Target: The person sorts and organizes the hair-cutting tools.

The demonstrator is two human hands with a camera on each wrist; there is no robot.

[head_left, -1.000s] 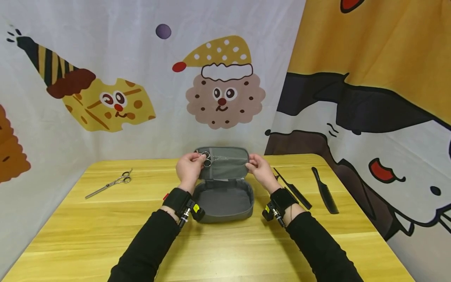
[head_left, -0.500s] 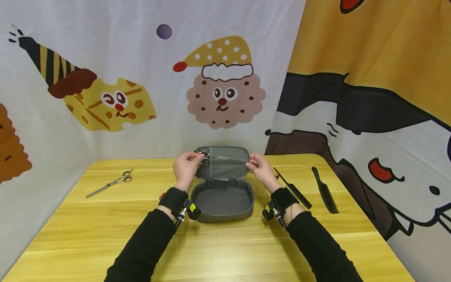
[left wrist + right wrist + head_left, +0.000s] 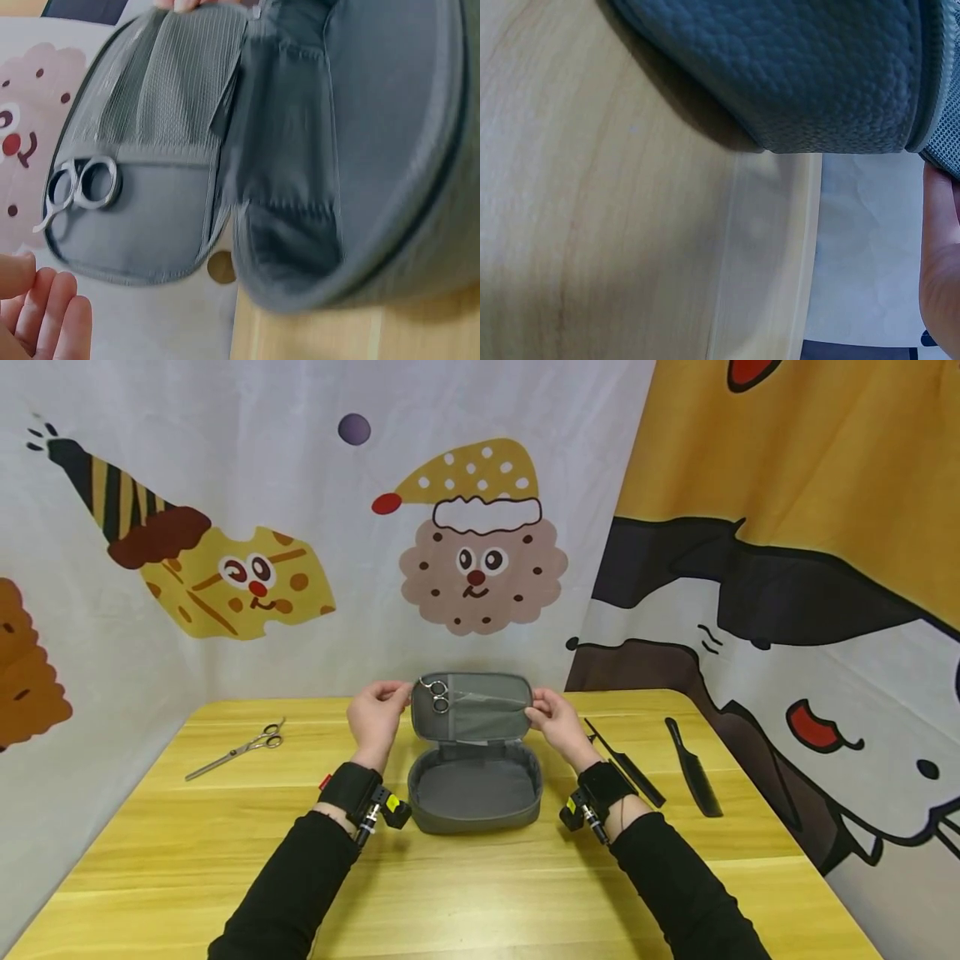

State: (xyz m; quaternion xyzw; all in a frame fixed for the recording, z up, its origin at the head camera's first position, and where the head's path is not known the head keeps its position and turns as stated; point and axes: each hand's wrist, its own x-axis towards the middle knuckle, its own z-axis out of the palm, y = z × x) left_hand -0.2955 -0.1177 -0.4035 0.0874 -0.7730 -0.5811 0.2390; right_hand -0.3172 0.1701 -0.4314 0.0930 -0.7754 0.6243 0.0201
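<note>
A grey zippered case (image 3: 474, 820) stands unzipped on the table with its lid (image 3: 491, 727) raised. The ring handles of a pair of scissors (image 3: 439, 697) stick out of the lid's mesh pocket (image 3: 176, 90); its blades are hidden there. My right hand (image 3: 557, 720) grips the lid's right edge, with some fingertips out of sight behind it. Just left of the lid is my left hand (image 3: 377, 717). Its fingers (image 3: 56, 307) are loosely bent with nothing between them, apart from the scissors in the left wrist view.
Thinning scissors (image 3: 234, 752) lie at the table's left. A thin-handled comb (image 3: 637, 778) lies right of the case, partly behind my right wrist, and a wide black comb (image 3: 693, 772) lies farther right. A printed curtain (image 3: 300, 668) hangs behind the table (image 3: 480, 893).
My left hand has let go of the scissors' handles and moved left, off the lid. The scissors stay in the pocket. My right hand keeps its hold on the lid.
</note>
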